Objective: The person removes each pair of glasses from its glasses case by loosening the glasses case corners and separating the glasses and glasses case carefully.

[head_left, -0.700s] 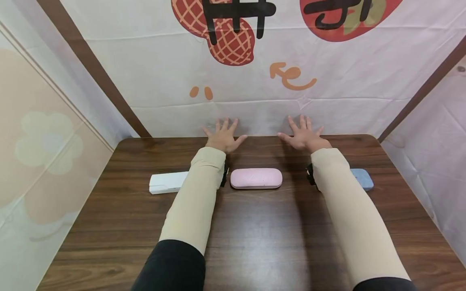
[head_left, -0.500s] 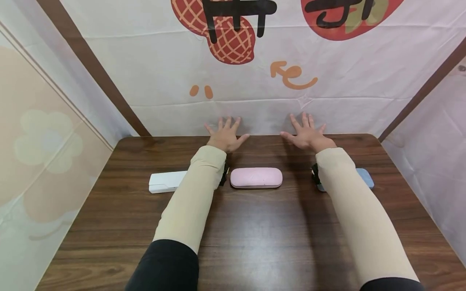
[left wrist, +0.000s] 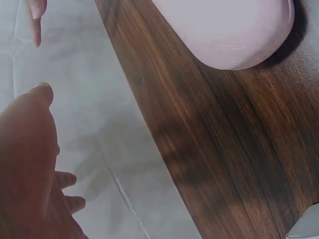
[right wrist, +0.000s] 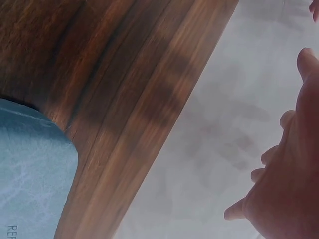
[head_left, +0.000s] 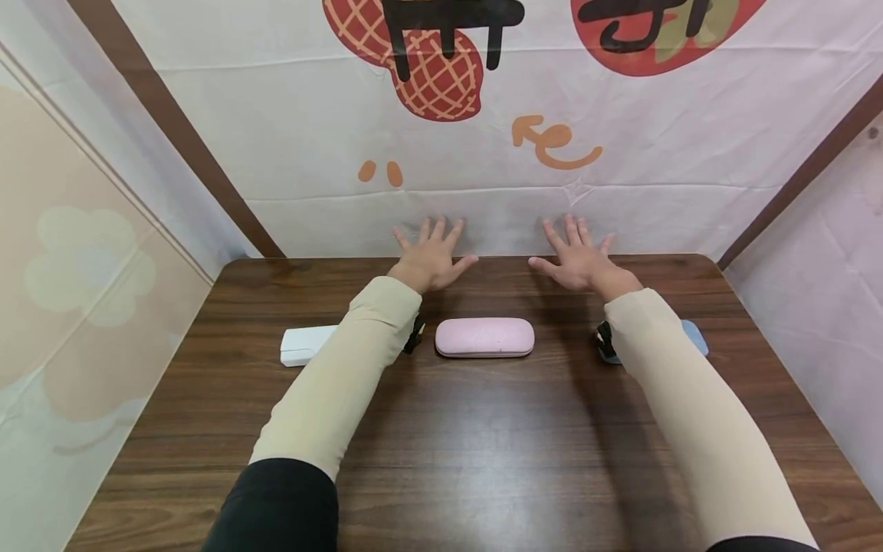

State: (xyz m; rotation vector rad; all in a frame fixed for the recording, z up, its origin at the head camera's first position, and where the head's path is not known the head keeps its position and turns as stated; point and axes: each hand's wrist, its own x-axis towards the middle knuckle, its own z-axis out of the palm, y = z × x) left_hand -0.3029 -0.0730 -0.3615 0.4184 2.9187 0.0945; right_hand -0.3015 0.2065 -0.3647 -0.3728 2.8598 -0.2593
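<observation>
Both hands stretch forward with fingers spread and hold nothing. My left hand (head_left: pixel 429 262) is over the far table edge, and my right hand (head_left: pixel 581 262) is level with it to the right. Nearer to me, between the two wrists, lies a pink glasses case (head_left: pixel 485 337), closed. A long white case (head_left: pixel 303 345) lies at the left, its right part hidden under my left forearm. A blue case (head_left: pixel 695 337) is mostly covered by my right forearm. Up close in the right wrist view, the blue case (right wrist: pixel 35 169) has a marbled surface and partly visible dark lettering.
The brown wooden table (head_left: pixel 476 452) ends at a white cloth backdrop (head_left: pixel 483 169) with printed pictures, right behind the hands. Cloth walls also stand at the left (head_left: pixel 90 307) and right (head_left: pixel 821 291). Each wrist bears a dark strap.
My left hand has shifted slightly right while its forearm swung left, hiding more of the white case. The right forearm moved right over the blue case. The cases stay put.
</observation>
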